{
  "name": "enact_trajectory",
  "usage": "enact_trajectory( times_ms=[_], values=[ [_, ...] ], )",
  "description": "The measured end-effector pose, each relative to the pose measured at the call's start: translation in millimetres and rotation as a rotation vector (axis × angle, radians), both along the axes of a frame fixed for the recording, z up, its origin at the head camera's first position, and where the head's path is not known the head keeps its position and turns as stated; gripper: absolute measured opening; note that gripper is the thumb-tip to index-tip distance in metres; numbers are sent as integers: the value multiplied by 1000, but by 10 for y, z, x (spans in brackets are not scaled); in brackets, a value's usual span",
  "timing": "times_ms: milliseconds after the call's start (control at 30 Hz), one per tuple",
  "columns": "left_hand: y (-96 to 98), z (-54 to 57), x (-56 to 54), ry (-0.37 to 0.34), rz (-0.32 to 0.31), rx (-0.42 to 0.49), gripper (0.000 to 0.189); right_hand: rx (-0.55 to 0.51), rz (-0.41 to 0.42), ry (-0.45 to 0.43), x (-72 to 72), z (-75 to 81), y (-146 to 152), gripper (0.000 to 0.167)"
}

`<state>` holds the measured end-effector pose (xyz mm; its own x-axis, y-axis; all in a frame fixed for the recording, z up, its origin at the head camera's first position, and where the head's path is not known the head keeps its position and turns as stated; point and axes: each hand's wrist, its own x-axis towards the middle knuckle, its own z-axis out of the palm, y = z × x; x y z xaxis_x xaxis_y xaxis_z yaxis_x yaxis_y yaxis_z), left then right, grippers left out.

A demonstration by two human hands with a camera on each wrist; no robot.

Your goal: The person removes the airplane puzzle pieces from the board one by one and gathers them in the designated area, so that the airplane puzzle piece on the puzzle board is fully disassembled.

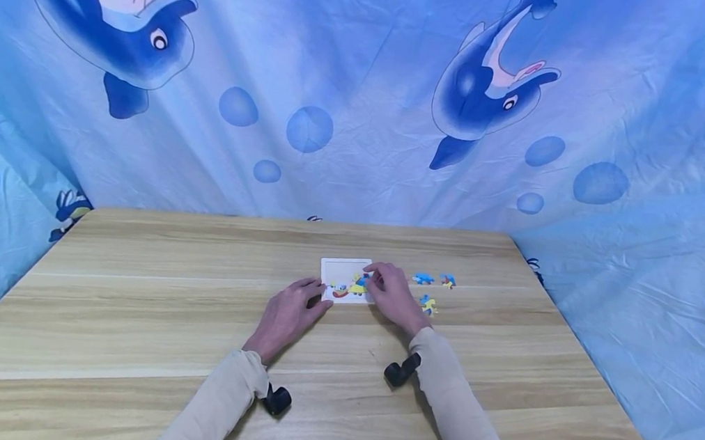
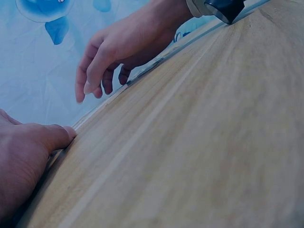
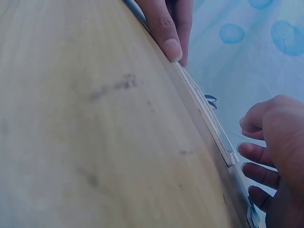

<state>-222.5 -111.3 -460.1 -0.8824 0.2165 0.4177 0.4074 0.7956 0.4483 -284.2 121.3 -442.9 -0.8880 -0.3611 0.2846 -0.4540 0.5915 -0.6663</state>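
A white-framed jigsaw puzzle board (image 1: 347,260) lies flat on the wooden table, with a few colourful pieces in its lower part. My left hand (image 1: 290,314) holds the board at its left side and near corner. The right wrist view shows that thumb (image 3: 172,49) against the corner of the board's edge (image 3: 204,114). Over the board's right side hovers my right hand (image 1: 393,295), its fingers loosely bent and pointing down. Nothing shows between those fingers (image 2: 90,78) in the left wrist view.
Several loose jigsaw pieces (image 1: 423,278) lie on the table (image 1: 148,328) to the right of the board, one of them (image 1: 427,305) close to my right wrist. A blue dolphin-print curtain (image 1: 376,96) stands behind the table's far edge and along both sides.
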Motion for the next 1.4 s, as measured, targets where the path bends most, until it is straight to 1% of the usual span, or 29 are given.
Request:
enact_trajectory(
  times_ms=[167, 467, 567, 800, 967, 1100, 1400],
  values=[
    [0, -5, 3, 11, -2, 0, 36, 13, 6, 30, -6, -2, -29, 23],
    [7, -5, -5, 5, -3, 4, 36, 62, -7, 29, -35, 13, -74, 24],
    [6, -7, -8, 14, -5, 0, 36, 80, -17, 29, -41, 4, -84, 24],
    [-4, -13, -7, 19, -6, 1, 36, 117, -47, 6, -16, 28, -124, 24],
    [-5, -17, -8, 19, -4, 1, 36, 156, -63, 7, -11, 43, -145, 23],
    [-4, -10, -4, 18, -4, 0, 35, 183, -79, -18, -19, 41, -162, 24],
    [-6, 0, -5, 13, -10, 18, 33, 191, -91, -43, -30, 39, -180, 24]
  ],
)
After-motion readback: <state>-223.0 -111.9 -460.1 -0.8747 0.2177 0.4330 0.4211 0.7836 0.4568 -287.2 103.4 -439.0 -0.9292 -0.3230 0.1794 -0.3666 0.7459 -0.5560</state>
